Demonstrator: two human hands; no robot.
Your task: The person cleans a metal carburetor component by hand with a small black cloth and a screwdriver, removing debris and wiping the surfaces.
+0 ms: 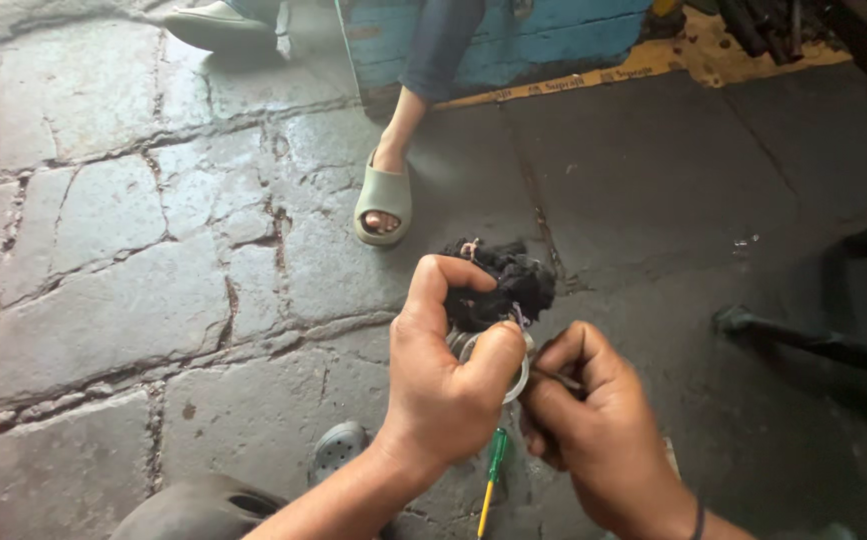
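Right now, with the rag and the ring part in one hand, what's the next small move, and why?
Probably ease the thin metal tool in the right hand a little further into the round metal part. The left hand already pins that part and the black rag, and the tip sits right at its rim.

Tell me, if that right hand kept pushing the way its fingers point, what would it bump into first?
Most likely the round metal part held by the left hand. The right hand pinches a thin tool aimed at it, with the black rag just beyond.
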